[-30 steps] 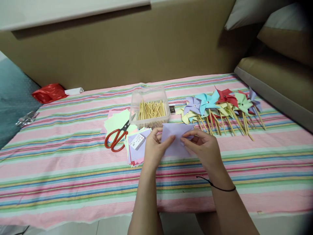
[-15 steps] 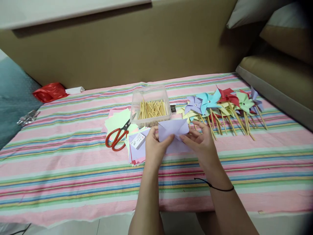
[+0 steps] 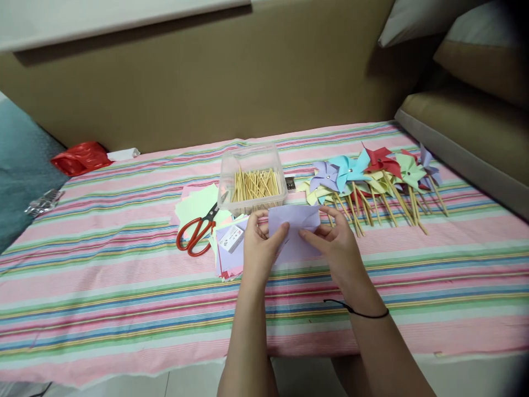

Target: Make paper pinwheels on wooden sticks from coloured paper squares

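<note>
Between my two hands is a sheet of purple paper (image 3: 295,242) with creases and cut edges, raised above the striped cloth. My left hand (image 3: 261,248) pinches its left side, thumb on the near face and fingers behind. On the other side, my right hand (image 3: 336,237) grips the right edge the same way, a thin black cord round that wrist. Just beyond the paper stands a clear plastic box (image 3: 253,157) of short wooden sticks (image 3: 258,184). To the left lie red-handled scissors (image 3: 198,231), and a small white box (image 3: 231,239) rests on stacked coloured paper (image 3: 225,259).
Finished paper pinwheels (image 3: 351,168) on sticks lie in a pile at the right. A small dark item (image 3: 290,183) sits by the plastic box. At the far left are a red plastic bag (image 3: 82,158), a white box (image 3: 124,154) and a clear packet (image 3: 44,202). Sofa cushions (image 3: 467,132) border the right.
The top edge of the purple paper has tipped down slightly, and its creases look flatter. Both thumbs have shifted a little on it. The whole view has drifted slightly.
</note>
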{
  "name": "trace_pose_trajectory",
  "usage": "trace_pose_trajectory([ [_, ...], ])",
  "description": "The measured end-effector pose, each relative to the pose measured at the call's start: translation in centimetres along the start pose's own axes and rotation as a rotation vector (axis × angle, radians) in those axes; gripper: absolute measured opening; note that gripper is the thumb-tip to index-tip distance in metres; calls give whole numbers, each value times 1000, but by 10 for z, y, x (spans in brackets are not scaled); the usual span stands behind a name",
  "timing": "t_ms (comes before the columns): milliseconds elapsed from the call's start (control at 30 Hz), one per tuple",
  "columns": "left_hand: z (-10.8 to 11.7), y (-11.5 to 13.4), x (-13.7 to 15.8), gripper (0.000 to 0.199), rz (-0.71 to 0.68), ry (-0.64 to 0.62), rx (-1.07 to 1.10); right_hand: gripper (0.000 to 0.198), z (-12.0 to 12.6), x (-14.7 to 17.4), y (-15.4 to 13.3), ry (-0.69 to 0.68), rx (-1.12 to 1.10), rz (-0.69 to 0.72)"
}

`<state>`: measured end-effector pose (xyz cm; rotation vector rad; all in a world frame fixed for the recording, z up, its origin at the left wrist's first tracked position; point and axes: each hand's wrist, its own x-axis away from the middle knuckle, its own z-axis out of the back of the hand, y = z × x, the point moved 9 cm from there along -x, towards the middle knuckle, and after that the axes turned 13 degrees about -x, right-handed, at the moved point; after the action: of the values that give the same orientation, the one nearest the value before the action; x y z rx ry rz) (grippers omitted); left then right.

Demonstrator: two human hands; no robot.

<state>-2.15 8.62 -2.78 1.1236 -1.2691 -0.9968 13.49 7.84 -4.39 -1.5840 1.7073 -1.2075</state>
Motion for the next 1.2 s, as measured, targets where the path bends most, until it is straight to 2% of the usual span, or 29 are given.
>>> trace_pose_trajectory([
  [567, -2, 1, 0, 51, -14, -46, -60, 66, 0, 0, 1, -35, 47, 2],
  [967, 4, 3, 0, 43, -33, 29, -202, 70, -4, 0, 2, -39, 5, -28],
  [1200, 5, 3, 1, 43, -32, 21, -252, 73, -3, 1, 2, -31, 17, -58],
])
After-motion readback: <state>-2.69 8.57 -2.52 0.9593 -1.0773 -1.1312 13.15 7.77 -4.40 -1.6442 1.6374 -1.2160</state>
